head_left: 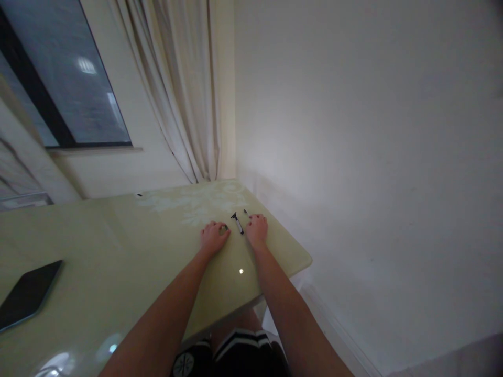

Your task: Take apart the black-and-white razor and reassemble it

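Both my hands rest on a glossy pale yellow table (pixel 118 246) near its far right corner. My left hand (pixel 213 237) lies knuckles up with its fingers curled over a small dark thing (pixel 223 228) that I cannot make out. My right hand (pixel 257 229) lies beside it, fingers bent down onto the table top. Between the two hands lies a small black and white pen-like object (pixel 238 222). A tiny dark piece (pixel 245 211) sits just beyond my right fingertips.
A dark phone or tablet (pixel 27 294) lies face up at the table's left edge. A small dark speck (pixel 139 195) sits near the far edge. A curtain (pixel 176 89) and window (pixel 58 73) stand behind; a white wall is on the right.
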{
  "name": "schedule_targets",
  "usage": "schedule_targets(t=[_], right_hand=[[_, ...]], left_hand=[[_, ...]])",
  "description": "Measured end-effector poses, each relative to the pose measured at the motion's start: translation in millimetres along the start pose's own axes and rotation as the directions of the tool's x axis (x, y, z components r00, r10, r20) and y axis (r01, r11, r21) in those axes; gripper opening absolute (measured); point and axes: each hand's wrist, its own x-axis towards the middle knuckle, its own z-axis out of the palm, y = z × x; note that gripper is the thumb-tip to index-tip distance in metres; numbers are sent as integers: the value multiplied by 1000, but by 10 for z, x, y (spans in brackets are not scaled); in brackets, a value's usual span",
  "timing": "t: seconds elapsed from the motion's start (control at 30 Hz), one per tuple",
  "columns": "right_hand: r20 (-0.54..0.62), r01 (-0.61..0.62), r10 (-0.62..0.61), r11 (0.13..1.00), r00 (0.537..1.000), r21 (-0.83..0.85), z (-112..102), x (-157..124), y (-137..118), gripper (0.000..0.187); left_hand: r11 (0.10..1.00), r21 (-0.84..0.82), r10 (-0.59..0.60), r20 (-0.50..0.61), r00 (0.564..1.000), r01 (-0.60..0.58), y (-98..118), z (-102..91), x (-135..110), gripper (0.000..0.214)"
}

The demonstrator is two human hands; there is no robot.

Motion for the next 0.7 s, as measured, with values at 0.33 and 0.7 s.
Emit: schedule_targets(t=[0.33,0.7], right_hand=[[55,150,-147,987,988,-56,14,-26,-148,21],[188,234,-215,968,958,-85,29,-40,-164,15]], left_hand=[[998,-55,3,-17,1000,-4,-20,33,5,39],[980,-179,89,17,996,-84,-603,-391,-21,37]])
